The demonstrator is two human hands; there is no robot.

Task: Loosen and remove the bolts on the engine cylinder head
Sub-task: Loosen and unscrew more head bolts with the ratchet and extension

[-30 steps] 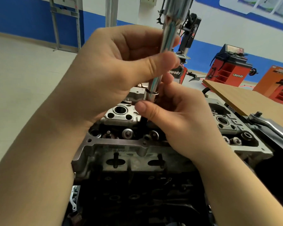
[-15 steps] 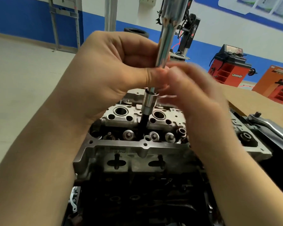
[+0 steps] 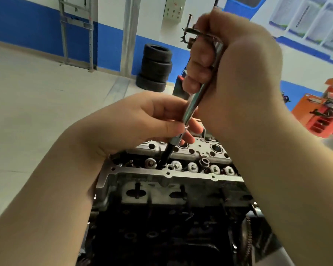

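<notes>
The cylinder head (image 3: 169,179) sits at lower centre of my view, atop the dark engine block (image 3: 161,227). A row of valve caps (image 3: 192,167) runs along its top, with one raised bolt (image 3: 204,162) standing just behind the row. The black socket (image 3: 166,154) enters a bore at the left end of that row; I cannot tell whether it is seated on a bolt head.

The chrome extension bar (image 3: 195,104) rises from the socket, tilted up and to the right. My left hand (image 3: 135,123) pinches the bar's lower end between thumb and fingers, just above the socket. My right hand (image 3: 235,73) is curled round the upper part of the bar, fingers wrapped tight.

Beyond, a tyre stack (image 3: 155,68) stands on the floor (image 3: 37,93) against a blue-and-white wall (image 3: 27,20). Red and orange equipment (image 3: 323,112) stands at far right.
</notes>
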